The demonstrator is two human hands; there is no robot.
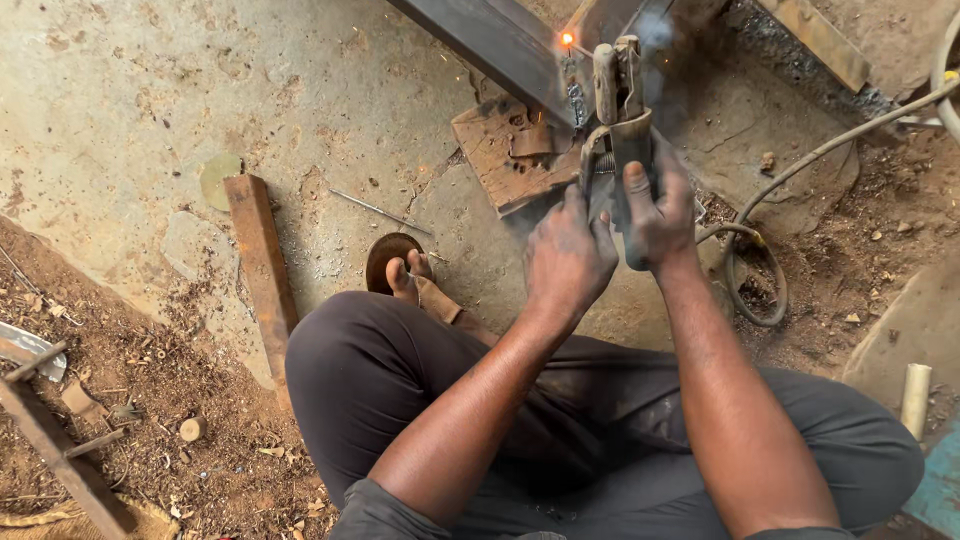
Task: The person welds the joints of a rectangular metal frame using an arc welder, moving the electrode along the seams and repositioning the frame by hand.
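Setting: bare concrete floor [300,90] of an open workshop, cracked and stained, giving way to dirt, wood shavings and scrap at the left and right edges.

Thing in hand: welding electrode holder [622,100], a metal clamp tool held upright over the work, with a small orange glow [567,40] and faint smoke at the joint just left of its tip.

Where it is: top centre of the view, above a dark steel bar [490,40] that runs diagonally and rests over a rusty flat plate [505,160] on the floor.

Right hand: right hand [655,215] wraps the holder's handle, its grip clamped firmly around it, thumb pointing up along the shaft.

Left hand: left hand [568,255] presses against the holder's lower side just beside the right; its fingers curl onto the tool, grip closed in support.

Handling: judged stiff, fairly heavy for its size and hot near the jaws; best taken low on the handle, well away from the glowing end. The trailing cable [760,290], looped on the floor to the right, likely drags on it.

Nearby: rusty bar [262,260] lying on the floor to the left; sandalled foot [410,275] beside the knee.

Packages, labels, signs: none visible; only a pale cylinder [915,398] at the right edge, unmarked.
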